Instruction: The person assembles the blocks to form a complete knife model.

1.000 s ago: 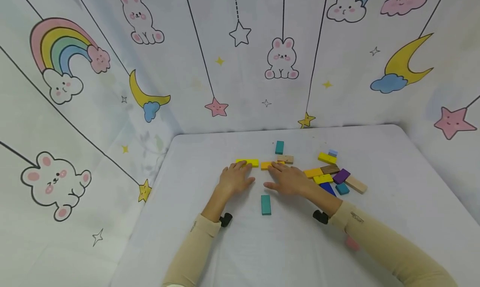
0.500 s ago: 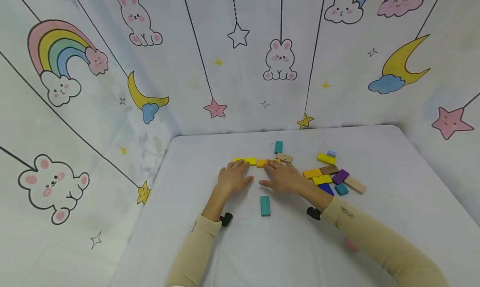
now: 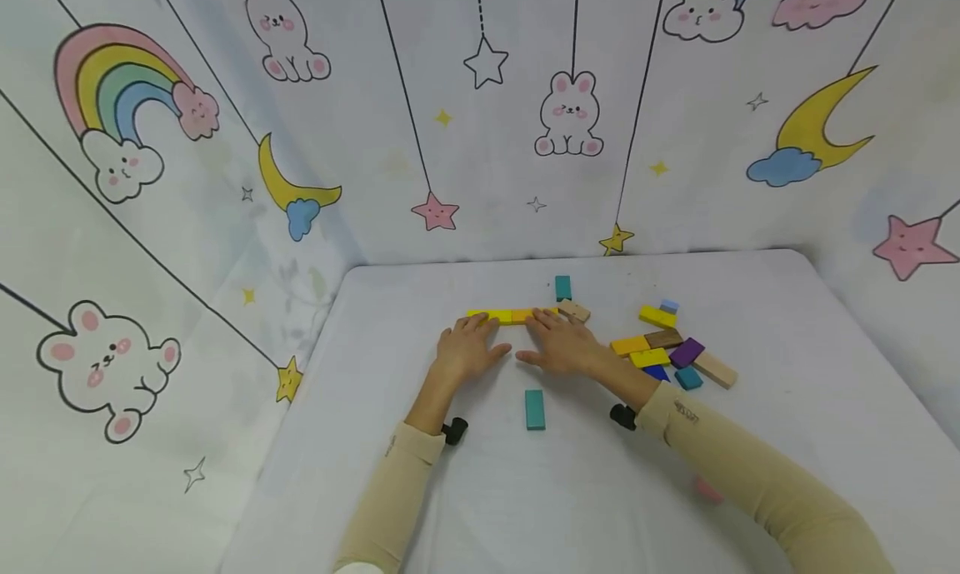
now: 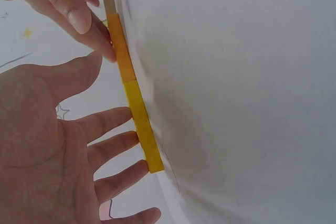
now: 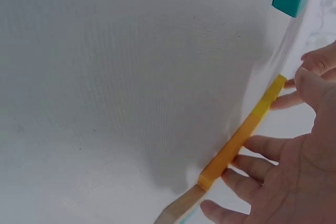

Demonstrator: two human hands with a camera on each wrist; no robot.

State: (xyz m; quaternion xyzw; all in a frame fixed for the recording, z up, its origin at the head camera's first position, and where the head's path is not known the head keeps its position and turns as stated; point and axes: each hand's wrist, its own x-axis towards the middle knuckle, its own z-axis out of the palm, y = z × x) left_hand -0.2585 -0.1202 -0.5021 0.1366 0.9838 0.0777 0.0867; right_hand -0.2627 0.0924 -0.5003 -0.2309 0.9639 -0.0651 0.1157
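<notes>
A yellow wooden block (image 3: 499, 316) and an orange block (image 3: 521, 316) lie end to end in one row, their ends meeting in both wrist views. My left hand (image 3: 467, 349) touches the near side of the yellow block (image 4: 143, 127) with outstretched fingertips. Likewise, the fingertips of my right hand (image 3: 561, 343) rest against the orange block (image 5: 228, 153). Neither hand curls round a block. A tan block (image 3: 574, 311) lies at an angle by the orange block's right end, with a teal block (image 3: 563, 288) just behind it.
Another teal block (image 3: 535, 410) lies nearer the person, between the forearms. To the right is a loose group of blocks, including a purple one (image 3: 686, 353) and a long tan one (image 3: 716, 369). A pink piece (image 3: 708, 490) is partly hidden by the right sleeve.
My right hand has slid the orange block left until it meets the yellow one. Both hands and the row have shifted slightly away from the person. The tan block has turned.
</notes>
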